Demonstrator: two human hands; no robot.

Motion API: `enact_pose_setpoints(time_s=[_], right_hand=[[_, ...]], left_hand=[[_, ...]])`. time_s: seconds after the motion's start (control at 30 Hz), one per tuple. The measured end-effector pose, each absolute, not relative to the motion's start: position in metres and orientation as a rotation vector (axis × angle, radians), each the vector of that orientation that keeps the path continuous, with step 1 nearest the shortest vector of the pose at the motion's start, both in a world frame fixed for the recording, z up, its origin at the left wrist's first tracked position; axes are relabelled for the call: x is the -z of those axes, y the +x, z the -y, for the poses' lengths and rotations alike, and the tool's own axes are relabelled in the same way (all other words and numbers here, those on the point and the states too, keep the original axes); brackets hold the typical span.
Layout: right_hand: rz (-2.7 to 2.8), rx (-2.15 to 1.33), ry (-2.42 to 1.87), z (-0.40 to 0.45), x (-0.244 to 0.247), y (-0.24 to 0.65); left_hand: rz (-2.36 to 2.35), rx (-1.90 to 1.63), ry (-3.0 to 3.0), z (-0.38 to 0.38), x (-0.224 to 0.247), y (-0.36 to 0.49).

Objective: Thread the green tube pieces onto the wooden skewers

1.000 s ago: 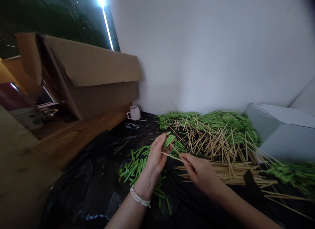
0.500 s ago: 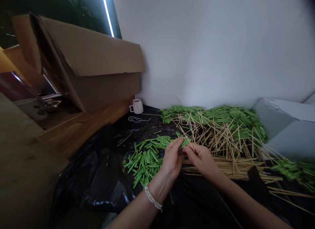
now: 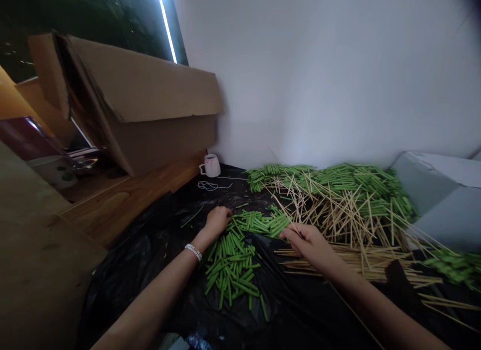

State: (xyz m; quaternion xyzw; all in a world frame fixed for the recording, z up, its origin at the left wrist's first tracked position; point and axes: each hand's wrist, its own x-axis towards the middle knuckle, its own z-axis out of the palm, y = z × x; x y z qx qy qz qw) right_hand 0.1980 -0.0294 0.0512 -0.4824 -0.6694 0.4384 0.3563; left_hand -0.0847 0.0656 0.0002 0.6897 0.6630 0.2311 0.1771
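Note:
My right hand [image 3: 303, 238] is closed in a pinch around a thin wooden skewer, with a row of cut green bean pieces [image 3: 277, 223] side by side at its fingertips. My left hand [image 3: 218, 219] is at the upper left edge of a loose pile of cut green beans [image 3: 231, 270]. Its fingers are curled downward and pressed together; anything between them is hidden. A white beaded bracelet [image 3: 193, 251] circles the left wrist. Bare wooden skewers [image 3: 338, 257] lie in a bundle beyond and beside the right forearm.
Against the wall lies a heap of skewered green beans [image 3: 353, 182], their sticks pointing forward. Black plastic sheeting [image 3: 158, 270] covers the surface. A white mug [image 3: 212, 166] and string [image 3: 210, 185] are at the back; a cardboard box [image 3: 161, 99] is left, a pale box [image 3: 439, 194] right.
My left hand has left the right hand and moved left to the loose pile. The right hand stays in about the same place, still holding the skewer.

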Motion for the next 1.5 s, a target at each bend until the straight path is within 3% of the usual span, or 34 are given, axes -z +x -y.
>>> enact_pose_setpoints(time_s=[0.27, 0.33, 0.43, 0.53, 1.5], right_hand=[[1.655, -1.303, -1.225, 0.024, -0.059, 0.181], [1.651, -1.311, -1.217, 0.023, -0.063, 0.176], [1.647, -1.310, -1.202, 0.023, -0.068, 0.170], [1.653, -1.306, -1.213, 0.024, -0.071, 0.168], [1.732, -1.276, -1.193, 0.026, -0.042, 0.175]], left_hand=[[-1.750, -0.857, 1.846, -0.057, -0.023, -0.077], [-1.582, -0.888, 1.765, -0.048, -0.031, -0.065], [-1.046, -1.019, 1.160, -0.032, -0.039, -0.046], [-0.882, -1.034, 0.951, -0.021, -0.046, -0.035], [-0.947, -0.969, 1.042, -0.016, -0.045, -0.024]])
